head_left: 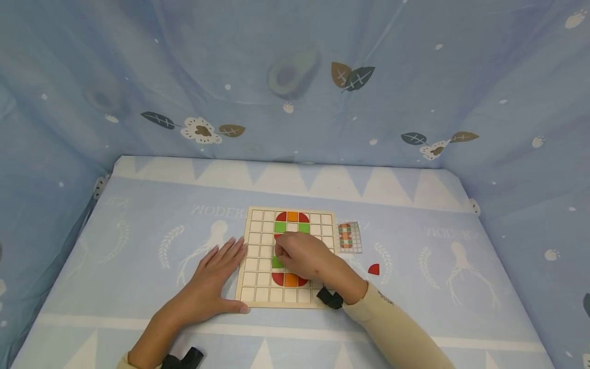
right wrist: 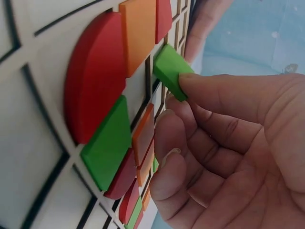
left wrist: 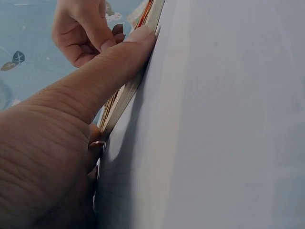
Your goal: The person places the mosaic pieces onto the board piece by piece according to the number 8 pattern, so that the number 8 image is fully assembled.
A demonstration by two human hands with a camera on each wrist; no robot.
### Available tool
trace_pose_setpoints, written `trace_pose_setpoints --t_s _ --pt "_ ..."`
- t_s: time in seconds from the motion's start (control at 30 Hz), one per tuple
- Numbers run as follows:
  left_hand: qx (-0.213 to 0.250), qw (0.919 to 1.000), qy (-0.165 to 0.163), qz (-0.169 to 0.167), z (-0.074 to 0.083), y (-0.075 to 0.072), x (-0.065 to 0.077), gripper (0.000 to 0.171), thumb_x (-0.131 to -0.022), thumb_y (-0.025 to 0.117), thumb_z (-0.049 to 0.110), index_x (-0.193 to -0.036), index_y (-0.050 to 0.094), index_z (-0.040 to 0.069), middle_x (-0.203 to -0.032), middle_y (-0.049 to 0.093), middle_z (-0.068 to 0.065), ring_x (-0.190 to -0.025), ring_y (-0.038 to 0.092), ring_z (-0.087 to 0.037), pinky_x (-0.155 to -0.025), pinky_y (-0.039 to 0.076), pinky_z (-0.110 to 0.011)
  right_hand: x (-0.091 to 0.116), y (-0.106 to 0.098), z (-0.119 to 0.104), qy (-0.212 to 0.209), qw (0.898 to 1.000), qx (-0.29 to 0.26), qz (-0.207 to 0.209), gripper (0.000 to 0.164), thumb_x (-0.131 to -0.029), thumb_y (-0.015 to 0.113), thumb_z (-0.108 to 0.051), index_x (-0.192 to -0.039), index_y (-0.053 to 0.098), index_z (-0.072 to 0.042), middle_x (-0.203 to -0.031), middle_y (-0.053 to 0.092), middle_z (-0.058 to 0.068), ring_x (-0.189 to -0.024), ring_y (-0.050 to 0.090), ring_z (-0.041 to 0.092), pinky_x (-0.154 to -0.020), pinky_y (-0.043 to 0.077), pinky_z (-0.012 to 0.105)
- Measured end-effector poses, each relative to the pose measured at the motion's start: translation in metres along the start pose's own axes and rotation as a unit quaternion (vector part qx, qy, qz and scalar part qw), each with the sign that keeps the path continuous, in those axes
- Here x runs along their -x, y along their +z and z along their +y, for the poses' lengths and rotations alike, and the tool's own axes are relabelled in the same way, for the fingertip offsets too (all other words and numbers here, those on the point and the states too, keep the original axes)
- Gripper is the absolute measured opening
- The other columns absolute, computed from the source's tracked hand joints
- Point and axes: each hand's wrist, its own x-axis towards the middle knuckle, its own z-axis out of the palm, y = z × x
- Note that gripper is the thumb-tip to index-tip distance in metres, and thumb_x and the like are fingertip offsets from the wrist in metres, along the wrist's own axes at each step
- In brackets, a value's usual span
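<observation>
A wooden grid board [head_left: 250,293] lies on the table, with red quarter-round, orange square and green square tiles in several cells. My right hand [head_left: 301,254] is over the board's middle, pinching a green square tile [right wrist: 172,71] between thumb and fingers. The held tile is tilted, close to a red tile [right wrist: 163,19]. Another green tile [right wrist: 107,145] lies flat in the grid beside a large red quarter-round tile [right wrist: 95,76]. My left hand [head_left: 209,282] has its fingers extended along the board's left edge, and its thumb [left wrist: 114,64] rests at the front corner. Some middle tiles are hidden by my right hand.
Right of the board lies a small pattern card [head_left: 350,237] printed with a coloured grid design. A loose red quarter-round tile [head_left: 374,269] sits on the patterned tablecloth [head_left: 415,307] farther right. Blue printed fabric [head_left: 295,133] hangs behind the table.
</observation>
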Motion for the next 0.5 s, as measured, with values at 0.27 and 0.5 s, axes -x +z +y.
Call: trace_pose_setpoints --t_s 0.27,0.5 --pt "0.002 1.0 0.0 -0.003 0.0002 -0.001 -0.0006 0.129 -0.07 0.088 0.064 -0.167 0.024 0.008 -0.175 0.014 -0.003 -0.161 0.005 -0.027 -0.127 -0.003 -0.045 0.0033 0.0037 0.0003 0.001 1.0 0.006 -0.007 0.019 -0.1 0.068 -0.012 -0.084 0.066 -0.021 -0.078 0.057 -0.012 -0.072 0.052 0.01 -0.062 0.047 0.026" --pt "0.005 1.0 -0.001 0.0 -0.0002 -0.0005 0.0 0.129 -0.07 0.089 0.064 -0.167 0.024 0.009 -0.175 0.013 -0.002 -0.161 0.004 -0.027 -0.127 -0.003 -0.044 0.0031 0.006 -0.0032 0.011 0.999 0.032 -0.004 0.018 -0.101 0.068 -0.015 -0.084 0.066 -0.022 -0.08 0.057 -0.013 -0.079 0.051 0.011 -0.063 0.047 0.025"
